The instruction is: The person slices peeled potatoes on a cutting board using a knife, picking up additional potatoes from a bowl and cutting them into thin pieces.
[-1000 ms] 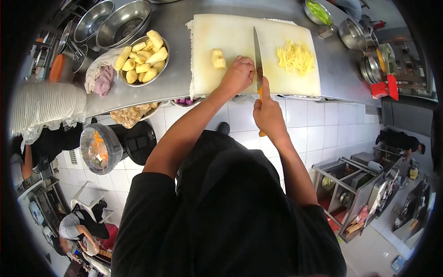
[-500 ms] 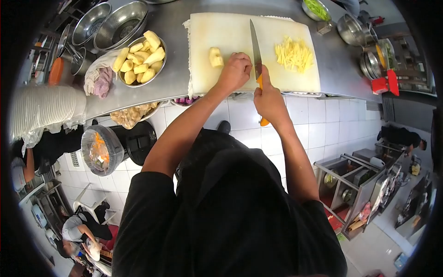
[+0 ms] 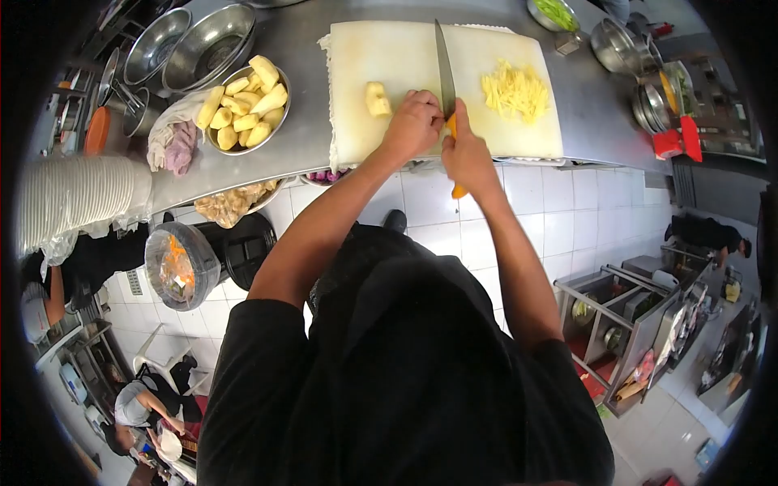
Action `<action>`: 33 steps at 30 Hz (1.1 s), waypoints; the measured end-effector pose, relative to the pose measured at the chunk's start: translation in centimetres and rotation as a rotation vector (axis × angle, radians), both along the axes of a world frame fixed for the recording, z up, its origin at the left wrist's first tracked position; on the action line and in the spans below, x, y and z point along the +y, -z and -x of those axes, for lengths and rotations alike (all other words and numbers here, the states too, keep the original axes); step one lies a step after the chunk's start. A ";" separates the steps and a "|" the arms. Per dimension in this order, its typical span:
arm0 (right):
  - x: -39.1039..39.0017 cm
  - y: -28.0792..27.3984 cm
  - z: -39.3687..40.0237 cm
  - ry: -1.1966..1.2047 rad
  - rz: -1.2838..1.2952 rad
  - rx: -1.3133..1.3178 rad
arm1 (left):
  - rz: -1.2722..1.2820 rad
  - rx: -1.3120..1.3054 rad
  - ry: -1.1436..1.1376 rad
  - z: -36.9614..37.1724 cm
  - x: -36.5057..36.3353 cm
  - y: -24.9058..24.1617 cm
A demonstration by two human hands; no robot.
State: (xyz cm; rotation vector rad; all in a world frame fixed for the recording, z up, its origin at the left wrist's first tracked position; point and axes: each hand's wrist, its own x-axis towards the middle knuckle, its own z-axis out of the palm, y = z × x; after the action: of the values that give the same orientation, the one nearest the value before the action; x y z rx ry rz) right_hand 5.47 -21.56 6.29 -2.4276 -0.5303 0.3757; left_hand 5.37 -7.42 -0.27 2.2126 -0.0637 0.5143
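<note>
My right hand (image 3: 468, 154) is closed around the orange handle of a long kitchen knife (image 3: 445, 69), its blade pointing away from me over the white cutting board (image 3: 356, 57). Curled against the blade's left side are the fingers of my left hand (image 3: 415, 121); whatever they pin to the board is hidden. Left of them lies a pale-yellow peeled chunk (image 3: 377, 99), which looks like potato. A loose pile of thin yellow strips (image 3: 516, 91) rests on the board's right part, apart from the knife.
A metal bowl of peeled yellow pieces (image 3: 247, 105) stands left of the board, beside a crumpled cloth (image 3: 174, 134). Large steel bowls (image 3: 211, 49) are behind it. Stacked white containers (image 3: 81, 190) sit far left. A lined bin (image 3: 180, 267) stands on the floor; a person (image 3: 154, 405) is lower left.
My right hand has slid the knife forward, away from my body, and slightly left, close against my left fingers. My left hand stays almost where it was.
</note>
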 end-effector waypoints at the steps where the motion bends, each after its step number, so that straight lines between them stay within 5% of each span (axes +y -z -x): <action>1: -0.1 -0.3 -1.5 0.009 -0.020 0.050 | -0.002 0.011 0.004 -0.1 0.1 -0.1; 5: -0.2 -3.8 -0.7 0.023 0.069 0.165 | 0.077 -0.037 -0.046 -0.2 0.3 0.6; 9: -0.6 -2.7 2.5 -0.022 0.090 0.001 | 0.061 -0.037 -0.063 0.0 0.2 0.1; 19: 0.1 -2.1 3.4 0.017 0.070 0.059 | 0.018 -0.016 0.004 0.3 0.3 -0.2; 22: 0.0 -0.1 2.7 0.005 0.036 -0.051 | -0.001 -0.001 0.006 -0.1 0.3 0.1; 28: -1.1 0.0 -3.1 0.078 -0.128 0.127 | -0.075 -0.076 -0.017 -0.2 0.0 0.4; 33: -2.2 -0.8 0.7 0.120 -0.244 0.123 | -0.094 -0.181 -0.157 2.5 -1.5 -1.6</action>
State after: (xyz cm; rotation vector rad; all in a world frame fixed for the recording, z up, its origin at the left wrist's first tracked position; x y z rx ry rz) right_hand 4.81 -23.77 7.09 -2.1731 -0.3524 0.3830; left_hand 2.92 -8.93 1.29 2.2681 -0.0095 0.8136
